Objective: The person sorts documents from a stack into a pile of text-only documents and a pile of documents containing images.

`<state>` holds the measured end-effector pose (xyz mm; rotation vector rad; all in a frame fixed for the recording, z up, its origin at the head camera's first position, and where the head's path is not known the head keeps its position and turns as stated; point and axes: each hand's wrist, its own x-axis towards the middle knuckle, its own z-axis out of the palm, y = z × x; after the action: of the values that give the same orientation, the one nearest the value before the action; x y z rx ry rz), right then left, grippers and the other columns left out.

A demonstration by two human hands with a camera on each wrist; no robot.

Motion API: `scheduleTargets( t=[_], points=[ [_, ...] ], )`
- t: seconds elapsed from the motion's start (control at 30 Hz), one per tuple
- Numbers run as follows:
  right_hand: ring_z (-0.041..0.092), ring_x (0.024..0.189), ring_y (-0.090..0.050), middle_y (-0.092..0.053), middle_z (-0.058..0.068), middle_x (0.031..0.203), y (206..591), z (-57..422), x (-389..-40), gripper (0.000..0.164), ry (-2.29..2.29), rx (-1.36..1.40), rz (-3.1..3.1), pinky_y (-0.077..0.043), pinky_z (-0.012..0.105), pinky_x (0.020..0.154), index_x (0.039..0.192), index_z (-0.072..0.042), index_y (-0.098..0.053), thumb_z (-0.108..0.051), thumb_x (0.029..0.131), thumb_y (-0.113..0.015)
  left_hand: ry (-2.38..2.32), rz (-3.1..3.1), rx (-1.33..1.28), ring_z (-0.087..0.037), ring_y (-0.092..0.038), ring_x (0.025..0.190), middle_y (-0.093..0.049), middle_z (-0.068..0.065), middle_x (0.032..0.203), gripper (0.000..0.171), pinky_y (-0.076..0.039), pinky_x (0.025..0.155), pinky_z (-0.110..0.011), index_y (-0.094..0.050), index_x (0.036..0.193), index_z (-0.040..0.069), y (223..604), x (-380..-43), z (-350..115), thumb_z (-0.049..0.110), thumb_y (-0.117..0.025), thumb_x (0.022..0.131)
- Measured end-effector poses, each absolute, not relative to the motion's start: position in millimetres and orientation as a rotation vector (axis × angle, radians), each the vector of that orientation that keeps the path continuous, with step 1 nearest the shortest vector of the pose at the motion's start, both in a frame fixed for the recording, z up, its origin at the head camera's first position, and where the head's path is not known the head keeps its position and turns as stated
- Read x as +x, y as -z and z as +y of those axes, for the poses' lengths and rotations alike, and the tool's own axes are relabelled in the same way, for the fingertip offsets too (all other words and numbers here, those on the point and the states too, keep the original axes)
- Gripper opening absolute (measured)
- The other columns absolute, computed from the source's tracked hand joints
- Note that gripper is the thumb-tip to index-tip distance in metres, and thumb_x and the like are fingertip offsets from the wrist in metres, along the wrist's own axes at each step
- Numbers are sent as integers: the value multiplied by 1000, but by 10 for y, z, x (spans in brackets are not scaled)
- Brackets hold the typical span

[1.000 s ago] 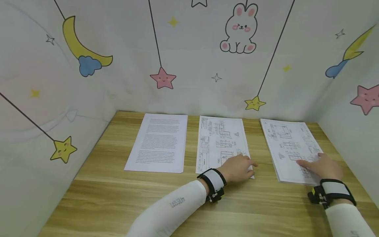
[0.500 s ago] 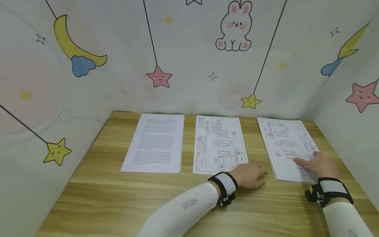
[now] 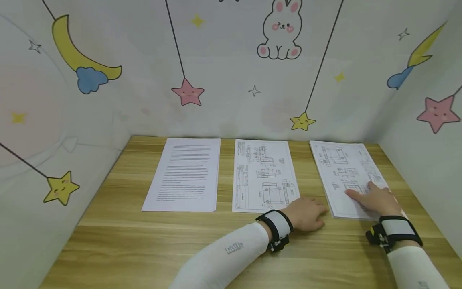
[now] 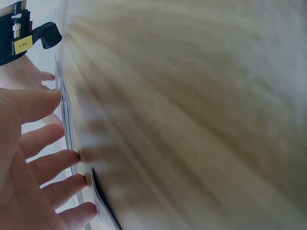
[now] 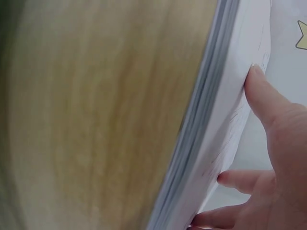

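Drawing stack: a pile of several white sheets (image 3: 333,172) lies flat on the wood-grain table (image 3: 144,249), near its right edge; the top sheet carries line drawings.
Right hand: (image 3: 377,199) rests on the near part of the drawing stack, thumb pointing toward the centre; the right wrist view shows thumb and fingertips at the top face, fingers uncurled, nothing grasped.
Left hand: (image 3: 306,214) lies at the near right corner of the drawing sheet (image 3: 263,172), fingers spread and relaxed, released, directed toward the drawing stack; contact with the table cannot be told.
Drawing sheet: lies flat between the drawing stack and the text sheet, apart from both; its near right corner is hidden by the left hand.
Text sheet: (image 3: 184,174) lies flat at the left, printed with lines of text.
Wrist units: a strapped camera (image 3: 279,243) sits on the left wrist, another (image 3: 377,235) on the right.
Backdrop: a white wall (image 3: 223,116) with printed stars, moon and rabbit stands behind the table.
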<state>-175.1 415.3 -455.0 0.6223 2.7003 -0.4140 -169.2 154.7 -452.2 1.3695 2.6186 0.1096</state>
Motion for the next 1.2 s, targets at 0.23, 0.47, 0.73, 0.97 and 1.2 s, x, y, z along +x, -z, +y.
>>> scheduleTargets(
  t=[0.23,0.47,0.73,0.97,1.2],
  points=[
    [78,128,-7,2,61,139,4559,4108,-1761,123,438,480,2681,-26,83,98,148,18,-4,-82,86,-39,-125,2593,1357,-3,-43,140,-48,18,149,47,-35,114,-18,-49,144,35,4535,-1671,1618,46,-54,98],
    [81,126,-5,3,62,138,4536,4033,-1745,123,406,406,2671,-26,85,95,148,18,-2,-82,87,-38,-116,2568,1330,-2,-37,144,-42,19,154,50,-31,117,-18,-45,147,37,4562,-1670,1655,47,-52,99],
    [74,126,-22,-18,56,140,4567,4099,-1787,120,415,445,2753,-32,78,98,147,20,-17,-81,86,-43,-62,2556,1327,-6,-32,149,-34,16,160,49,-32,119,-28,-43,147,42,4547,-1642,1701,51,-50,99],
    [61,117,-39,-23,54,140,4509,4251,-1809,124,511,643,2728,-42,68,94,148,20,-11,-78,83,-52,-40,2547,1310,-4,-27,151,-28,21,161,49,-28,121,-28,-41,148,44,4549,-1613,1749,51,-48,100],
    [49,101,-49,-32,51,138,4428,4284,-1777,120,464,710,2783,-48,58,84,146,21,-18,-71,82,-62,-87,2518,1324,-7,-27,151,-29,19,161,48,-27,122,-27,-42,147,42,4528,-1608,1744,48,-48,100]
  ],
)
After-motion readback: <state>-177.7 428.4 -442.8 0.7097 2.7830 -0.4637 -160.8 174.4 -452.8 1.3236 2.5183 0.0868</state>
